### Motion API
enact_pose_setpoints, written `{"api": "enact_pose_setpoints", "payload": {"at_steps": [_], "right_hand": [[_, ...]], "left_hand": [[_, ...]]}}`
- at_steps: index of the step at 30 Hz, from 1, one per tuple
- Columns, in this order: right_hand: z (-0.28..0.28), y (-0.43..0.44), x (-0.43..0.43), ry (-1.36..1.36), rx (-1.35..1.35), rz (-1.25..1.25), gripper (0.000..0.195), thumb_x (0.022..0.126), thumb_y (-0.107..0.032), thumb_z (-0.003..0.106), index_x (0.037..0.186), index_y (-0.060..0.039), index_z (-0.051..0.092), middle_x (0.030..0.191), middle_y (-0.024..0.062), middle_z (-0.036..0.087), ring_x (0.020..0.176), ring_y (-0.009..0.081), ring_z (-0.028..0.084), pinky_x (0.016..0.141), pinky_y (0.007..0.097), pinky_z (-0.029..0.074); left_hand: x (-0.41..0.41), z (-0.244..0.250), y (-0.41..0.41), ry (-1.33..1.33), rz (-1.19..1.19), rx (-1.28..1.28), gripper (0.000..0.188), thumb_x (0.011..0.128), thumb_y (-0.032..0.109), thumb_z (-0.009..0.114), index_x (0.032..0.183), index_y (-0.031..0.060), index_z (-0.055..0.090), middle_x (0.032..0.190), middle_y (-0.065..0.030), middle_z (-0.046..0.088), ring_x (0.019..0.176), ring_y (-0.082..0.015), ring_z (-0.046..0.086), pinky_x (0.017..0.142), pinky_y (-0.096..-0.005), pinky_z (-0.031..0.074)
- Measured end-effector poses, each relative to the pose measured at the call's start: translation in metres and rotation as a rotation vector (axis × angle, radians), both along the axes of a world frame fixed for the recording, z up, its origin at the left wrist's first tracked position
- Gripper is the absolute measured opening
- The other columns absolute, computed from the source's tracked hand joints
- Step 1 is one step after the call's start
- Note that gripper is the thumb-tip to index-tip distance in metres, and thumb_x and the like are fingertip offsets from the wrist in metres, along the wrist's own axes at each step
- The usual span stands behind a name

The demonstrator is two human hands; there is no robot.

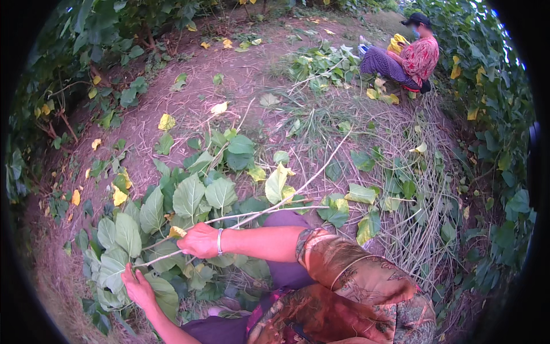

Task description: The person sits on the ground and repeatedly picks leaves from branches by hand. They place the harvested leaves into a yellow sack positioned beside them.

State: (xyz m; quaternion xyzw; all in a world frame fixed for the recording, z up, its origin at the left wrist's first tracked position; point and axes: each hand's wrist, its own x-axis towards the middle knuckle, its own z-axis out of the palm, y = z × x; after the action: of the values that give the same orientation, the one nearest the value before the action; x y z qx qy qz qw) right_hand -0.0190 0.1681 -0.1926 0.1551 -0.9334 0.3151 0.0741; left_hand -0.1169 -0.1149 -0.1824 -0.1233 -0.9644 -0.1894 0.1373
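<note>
My right hand (200, 241), with a silver bangle (219, 241) at its wrist, grips a thin pale branch (161, 258) in front of me. The branch slants down left toward large green leaves (128, 234). At that leafy end is my left hand (138, 287), its index finger and thumb beside the branch and leaves. Whether those fingers pinch anything cannot be made out. Bare stems (275, 209) run to the upper right beyond my right wrist. A pile of leafy cuttings (221, 193) lies under and beyond both hands, some leaves yellowed.
To the right, stripped pale sticks (412, 241) form a long heap. A person (417, 56) in a cap and mask sits at the upper right, holding a yellow cloth or bag (397, 43), beside more leafy branches (320, 69). Leafy bushes (509, 142) line both sides.
</note>
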Motion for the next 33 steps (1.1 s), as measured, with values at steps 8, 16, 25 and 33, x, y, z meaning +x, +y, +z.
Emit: {"api": "enact_pose_setpoints", "payload": {"at_steps": [8, 16, 25, 33], "right_hand": [[-0.002, 0.01, 0.012, -0.046, 0.068, -0.018, 0.018, 0.082, -0.022, 0.061, 0.078, -0.0046, 0.061, 0.067, 0.0158, 0.062, 0.068, 0.0362, 0.064, 0.06, 0.0478, 0.047], [-0.004, 0.005, 0.0, -0.107, 0.089, 0.081, 0.02, 0.085, -0.024, 0.059, 0.08, -0.0052, 0.058, 0.063, 0.0153, 0.059, 0.062, 0.0367, 0.061, 0.058, 0.0478, 0.043], [0.0, -0.013, -0.005, -0.371, -0.058, 0.113, 0.034, 0.097, -0.039, 0.045, 0.092, -0.009, 0.06, 0.078, 0.0164, 0.063, 0.081, 0.0372, 0.062, 0.072, 0.0493, 0.046], [-0.005, -0.03, -0.01, -0.27, -0.029, 0.091, 0.026, 0.094, -0.03, 0.051, 0.089, -0.0067, 0.059, 0.073, 0.0173, 0.062, 0.076, 0.0394, 0.061, 0.069, 0.049, 0.046]], "left_hand": [[0.012, -0.007, 0.008, -0.085, -0.083, -0.118, 0.012, 0.083, 0.008, 0.065, 0.091, 0.0007, 0.061, 0.109, -0.0206, 0.057, 0.091, -0.0407, 0.06, 0.077, -0.0463, 0.046], [0.003, -0.009, -0.036, -0.417, -0.179, 0.024, 0.01, 0.083, 0.008, 0.063, 0.084, -0.0012, 0.06, 0.072, -0.0186, 0.06, 0.065, -0.0334, 0.057, 0.064, -0.0422, 0.044], [0.032, 0.016, 0.027, -0.338, -0.349, 0.201, 0.009, 0.086, 0.01, 0.064, 0.091, 0.0025, 0.062, 0.075, -0.0095, 0.058, 0.066, -0.0174, 0.053, 0.063, -0.0305, 0.044], [0.045, 0.004, 0.042, -0.108, -0.297, -0.059, 0.014, 0.083, 0.016, 0.066, 0.088, 0.0052, 0.058, 0.083, -0.0139, 0.063, 0.074, -0.0357, 0.063, 0.064, -0.0435, 0.048]]}}
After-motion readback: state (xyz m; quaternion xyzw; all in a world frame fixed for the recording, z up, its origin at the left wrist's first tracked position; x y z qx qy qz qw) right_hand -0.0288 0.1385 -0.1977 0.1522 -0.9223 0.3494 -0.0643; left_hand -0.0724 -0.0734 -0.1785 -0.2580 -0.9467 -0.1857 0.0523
